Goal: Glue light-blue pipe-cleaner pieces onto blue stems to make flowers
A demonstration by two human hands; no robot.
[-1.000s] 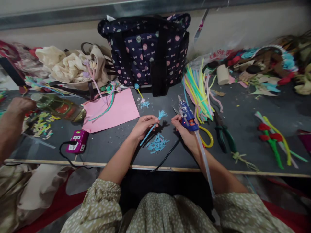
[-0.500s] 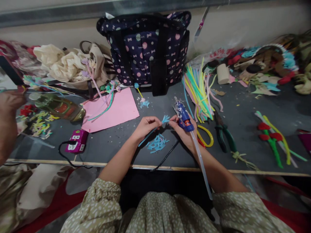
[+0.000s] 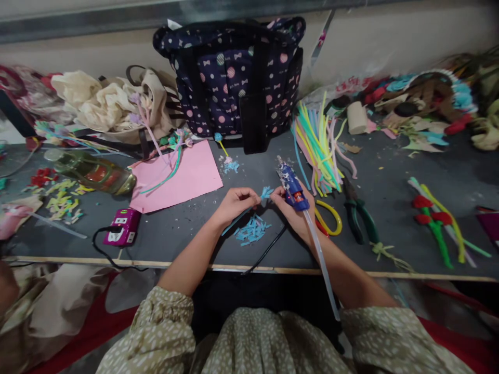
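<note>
My left hand point(image 3: 235, 203) pinches a thin blue stick point(image 3: 234, 221) with a frayed blue tuft point(image 3: 266, 192) at its tip. My right hand point(image 3: 293, 211) is wrapped round a blue hot glue gun point(image 3: 290, 182) with a clear glue stick point(image 3: 320, 259) trailing back toward me; its fingertips touch the tuft. A small heap of blue cuttings point(image 3: 251, 230) lies on the dark table point(image 3: 390, 228) just under both hands.
A dotted navy bag point(image 3: 234, 78) stands behind. Pink paper point(image 3: 183, 179), a bottle point(image 3: 93, 174) and a magenta power adapter point(image 3: 120, 226) lie left. Coloured pipe cleaners point(image 3: 317, 145), yellow-handled scissors point(image 3: 331, 221), green pliers point(image 3: 360, 215) and red-green stems point(image 3: 436, 221) lie right.
My hands came together, so the right fingertips now meet the blue tuft. The other person's arm at the far left has withdrawn out of view.
</note>
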